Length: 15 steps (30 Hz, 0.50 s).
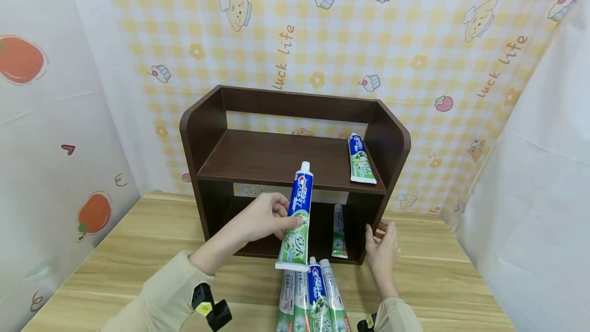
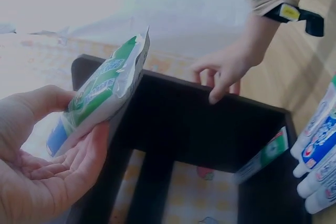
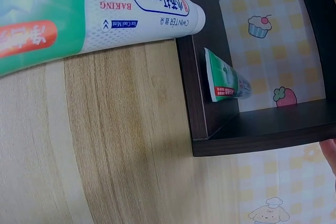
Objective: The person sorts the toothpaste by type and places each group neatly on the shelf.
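Note:
My left hand (image 1: 265, 216) pinches a blue and green Crest toothpaste tube (image 1: 299, 214), cap up, in front of a dark brown two-tier shelf (image 1: 276, 152). In the left wrist view the thumb and fingers lie on either side of that tube (image 2: 102, 90). With curled fingers, my right hand (image 1: 384, 250) grips the edge of the shelf's right side panel. Another Crest tube (image 1: 361, 160) lies on the upper tier at the right. A white and green tube (image 1: 339, 232) lies on the lower tier, near the right panel.
Several toothpaste tubes (image 1: 313, 298) lie side by side on the wooden table (image 1: 442, 281) in front of the shelf, caps toward it. A patterned yellow checked cloth (image 1: 276, 29) hangs behind, with white cloth (image 1: 525, 168) at the sides.

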{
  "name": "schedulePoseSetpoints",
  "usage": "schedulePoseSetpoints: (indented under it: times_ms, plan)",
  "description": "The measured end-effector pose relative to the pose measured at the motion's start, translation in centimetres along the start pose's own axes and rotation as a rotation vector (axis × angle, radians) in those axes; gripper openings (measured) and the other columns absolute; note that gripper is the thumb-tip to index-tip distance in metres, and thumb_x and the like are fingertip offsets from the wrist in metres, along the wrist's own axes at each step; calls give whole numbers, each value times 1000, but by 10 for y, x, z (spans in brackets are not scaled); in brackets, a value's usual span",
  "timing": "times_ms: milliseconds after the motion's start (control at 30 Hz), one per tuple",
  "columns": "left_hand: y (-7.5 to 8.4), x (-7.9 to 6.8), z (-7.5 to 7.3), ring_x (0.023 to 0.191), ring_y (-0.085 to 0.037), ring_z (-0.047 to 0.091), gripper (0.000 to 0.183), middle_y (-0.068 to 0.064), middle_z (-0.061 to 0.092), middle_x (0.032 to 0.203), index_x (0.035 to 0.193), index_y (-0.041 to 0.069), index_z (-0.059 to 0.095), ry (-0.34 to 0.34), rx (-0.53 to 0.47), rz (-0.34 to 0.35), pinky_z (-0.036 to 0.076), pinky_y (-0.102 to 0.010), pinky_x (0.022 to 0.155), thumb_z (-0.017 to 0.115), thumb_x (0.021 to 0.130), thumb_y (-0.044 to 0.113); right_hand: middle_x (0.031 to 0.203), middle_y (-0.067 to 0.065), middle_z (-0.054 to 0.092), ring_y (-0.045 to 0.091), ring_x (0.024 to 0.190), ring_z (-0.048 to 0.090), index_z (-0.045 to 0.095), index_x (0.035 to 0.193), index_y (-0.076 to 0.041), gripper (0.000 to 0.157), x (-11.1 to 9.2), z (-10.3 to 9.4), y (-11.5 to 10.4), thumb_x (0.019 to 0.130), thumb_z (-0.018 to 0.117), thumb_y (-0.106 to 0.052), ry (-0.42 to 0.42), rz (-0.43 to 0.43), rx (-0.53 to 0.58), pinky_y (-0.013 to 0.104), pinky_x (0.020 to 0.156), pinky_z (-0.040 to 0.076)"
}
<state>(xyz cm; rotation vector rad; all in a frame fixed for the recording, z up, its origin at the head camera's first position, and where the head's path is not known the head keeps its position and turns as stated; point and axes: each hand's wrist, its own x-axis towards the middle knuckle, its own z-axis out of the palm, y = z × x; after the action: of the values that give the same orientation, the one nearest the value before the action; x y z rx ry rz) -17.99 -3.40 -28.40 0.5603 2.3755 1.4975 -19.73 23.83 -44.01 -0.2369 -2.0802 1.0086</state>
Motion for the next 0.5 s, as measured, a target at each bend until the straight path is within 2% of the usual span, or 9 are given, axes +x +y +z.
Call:
schedulePoseSetpoints:
  times_ms: [300, 400, 500]
  plan:
    - [22, 29, -16, 65, -15, 64, 39, -14, 65, 90, 110, -3, 53, 98, 27, -50, 56, -28, 62, 66, 84, 22, 94, 21, 57, 38, 73, 65, 50, 101, 5, 24, 0, 1, 1, 84, 62, -6, 18, -27, -18, 44, 60, 54]
    - [28, 39, -21, 68, -16, 65, 41, -15, 65, 94, 112, -2, 54, 129, 18, -72, 57, -31, 66, 66, 84, 25, 94, 21, 57, 38, 74, 65, 49, 101, 4, 24, 0, 1, 0, 84, 62, -6, 21, -25, -15, 46, 74, 50]
    - [34, 49, -23, 71, -18, 65, 43, -16, 64, 98, 113, -2, 54, 147, 15, -89, 57, -31, 69, 66, 84, 27, 94, 21, 58, 39, 75, 65, 50, 101, 4, 24, -1, 1, 1, 84, 62, -7, 23, -16, -13, 49, 76, 43]
